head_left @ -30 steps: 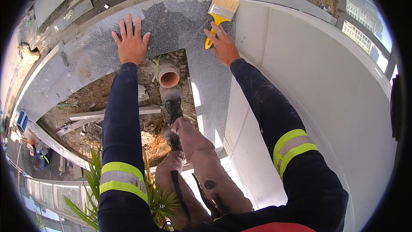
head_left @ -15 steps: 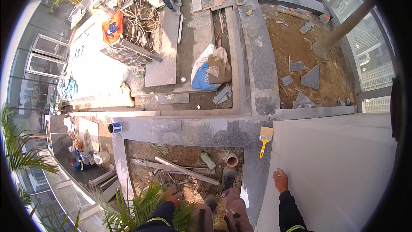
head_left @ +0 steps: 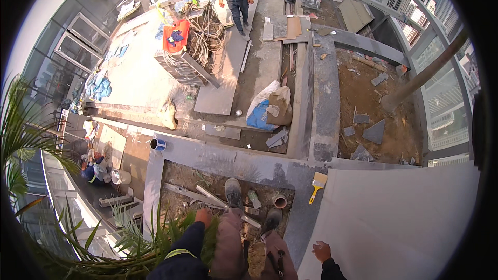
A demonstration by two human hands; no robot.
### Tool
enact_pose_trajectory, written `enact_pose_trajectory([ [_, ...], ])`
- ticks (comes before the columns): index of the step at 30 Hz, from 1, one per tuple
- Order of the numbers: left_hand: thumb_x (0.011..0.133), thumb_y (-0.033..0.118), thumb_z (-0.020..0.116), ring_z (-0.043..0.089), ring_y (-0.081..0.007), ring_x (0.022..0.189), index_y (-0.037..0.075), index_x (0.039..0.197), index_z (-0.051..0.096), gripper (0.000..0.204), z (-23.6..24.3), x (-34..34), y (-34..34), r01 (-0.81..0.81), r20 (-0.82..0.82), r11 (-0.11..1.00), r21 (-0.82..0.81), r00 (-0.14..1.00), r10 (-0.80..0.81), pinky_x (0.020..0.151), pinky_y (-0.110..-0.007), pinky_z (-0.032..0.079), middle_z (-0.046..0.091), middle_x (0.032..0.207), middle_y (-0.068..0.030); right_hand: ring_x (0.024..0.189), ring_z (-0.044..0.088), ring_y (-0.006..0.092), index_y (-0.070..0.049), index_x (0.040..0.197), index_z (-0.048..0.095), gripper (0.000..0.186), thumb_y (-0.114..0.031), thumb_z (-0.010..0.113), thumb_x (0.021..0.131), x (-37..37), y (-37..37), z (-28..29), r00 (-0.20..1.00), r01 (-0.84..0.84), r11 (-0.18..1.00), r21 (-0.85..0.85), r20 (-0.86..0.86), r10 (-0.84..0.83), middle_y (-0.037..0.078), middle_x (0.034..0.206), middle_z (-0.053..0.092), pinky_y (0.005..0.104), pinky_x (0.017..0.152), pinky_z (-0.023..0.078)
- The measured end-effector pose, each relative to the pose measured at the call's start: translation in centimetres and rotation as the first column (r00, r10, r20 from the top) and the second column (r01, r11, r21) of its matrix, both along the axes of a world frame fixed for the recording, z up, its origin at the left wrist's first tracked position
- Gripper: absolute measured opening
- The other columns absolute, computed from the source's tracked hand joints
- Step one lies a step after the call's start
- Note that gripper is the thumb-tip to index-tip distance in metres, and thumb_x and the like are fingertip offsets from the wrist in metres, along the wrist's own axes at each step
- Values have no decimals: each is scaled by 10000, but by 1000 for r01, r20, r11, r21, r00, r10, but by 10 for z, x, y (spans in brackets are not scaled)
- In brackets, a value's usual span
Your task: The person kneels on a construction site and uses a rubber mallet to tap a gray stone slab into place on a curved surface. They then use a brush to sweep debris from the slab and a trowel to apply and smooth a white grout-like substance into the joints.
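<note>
My right hand (head_left: 321, 250) hangs over the large white sheet (head_left: 394, 212) at the lower right, its fingers loosely apart and holding nothing. A flat paintbrush (head_left: 318, 182) with a yellow handle lies on the grey stone ledge (head_left: 244, 163) ahead of that hand. My left hand (head_left: 204, 217) is beside my left thigh, by the green palm fronds (head_left: 140, 243); its fingers are hidden. My left boot (head_left: 233, 193) is over wooden strips (head_left: 210, 195) in the dirt bed, and my right boot (head_left: 272, 219) is close to an orange-brown pipe end (head_left: 280, 201).
A blue can (head_left: 157, 144) stands on the ledge's left corner. A clear plastic bottle (head_left: 254, 198) lies in the dirt. Beyond are sacks (head_left: 270, 106), coiled cables (head_left: 205, 36) and stone offcuts (head_left: 373, 132). One person (head_left: 237, 0) stands far ahead; another (head_left: 93, 170) crouches left by a white bucket (head_left: 121, 177).
The view has tilted upward, showing more of the far end. My left foot has stepped forward over the wooden strips. My right hand now sits lower in view, farther from the paintbrush.
</note>
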State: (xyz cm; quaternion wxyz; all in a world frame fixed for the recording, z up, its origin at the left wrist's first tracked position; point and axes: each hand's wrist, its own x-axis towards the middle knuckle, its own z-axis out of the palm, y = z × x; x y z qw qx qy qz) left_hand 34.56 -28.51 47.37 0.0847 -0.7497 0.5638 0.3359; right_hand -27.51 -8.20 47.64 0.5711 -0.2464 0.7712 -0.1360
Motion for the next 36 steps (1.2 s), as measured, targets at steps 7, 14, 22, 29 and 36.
enact_pose_trajectory([
  [7, 985, 448, 643, 711, -368, 733, 2, 946, 762, 464, 66, -102, -77, -92, -374, 993, -75, 926, 58, 745, -485, 556, 707, 732, -184, 755, 754, 256, 131, 1316, 605, 449, -177, 660, 994, 18, -57, 11, 982, 89, 980, -180, -151, -116, 208, 971, 755, 330, 622, 574],
  [14, 1066, 311, 575, 668, -243, 1040, 9, 1321, 627, 398, 121, -276, -84, -368, -937, 923, 107, 273, 218, 877, -374, 518, 692, 1130, -159, 1122, 670, 304, 35, 1410, 519, 576, -431, 509, 1070, 241, -192, 116, 625, 443, 887, 128, 666, -408, 176, 1268, 669, 443, 969, 526],
  [22, 1006, 367, 619, 612, -367, 1094, 44, 1332, 598, 460, 115, -98, -146, 47, -701, 830, -556, 510, -498, 952, -451, 478, 644, 1154, -153, 1196, 628, 304, -22, 1434, 508, 626, -531, 457, 1073, 385, -329, 190, 451, 497, 829, 257, 740, -499, 153, 1305, 644, 477, 1043, 491],
  [29, 909, 428, 727, 624, -439, 1210, -5, 1325, 633, 608, -36, 314, -124, -421, -21, 907, 22, 906, 422, 1034, -515, 506, 640, 1314, -279, 848, 719, 205, 32, 1363, 602, 465, -260, 679, 1010, 364, -394, 125, 738, -675, 703, -225, -230, 634, 115, 1023, 753, 316, 730, 551],
  [36, 903, 347, 743, 686, -403, 1084, 9, 1232, 688, 474, -24, 511, -153, -791, -117, 563, -240, 599, 792, 962, -486, 533, 731, 1140, -233, 769, 736, 213, 74, 1279, 647, 452, -274, 697, 994, 381, -408, 33, 889, -449, 891, 61, -72, 453, 186, 957, 752, 318, 684, 568],
])
